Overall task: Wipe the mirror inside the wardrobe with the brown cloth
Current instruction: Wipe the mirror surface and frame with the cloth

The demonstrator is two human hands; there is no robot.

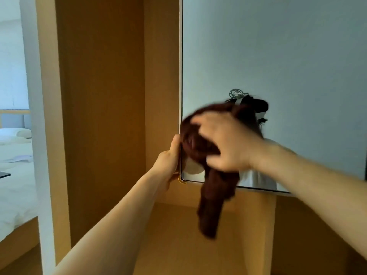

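Observation:
The mirror (278, 56) fills the upper right of the head view, set inside the wooden wardrobe (103, 96). My right hand (222, 143) presses the bunched brown cloth (210, 195) against the mirror's lower left part, fingers spread and curled over the cloth. A long tail of the cloth hangs down below the mirror's bottom edge. My left hand (168, 157) grips the mirror's left edge near its lower corner. The right hand and cloth are motion-blurred. The mirror reflects a person partly hidden behind the cloth.
The wardrobe's wooden side panels stand left of the mirror, with a wooden shelf (188, 245) below it. At the far left a bed (14, 175) with white bedding and a pillow shows beyond a white door frame (35, 135).

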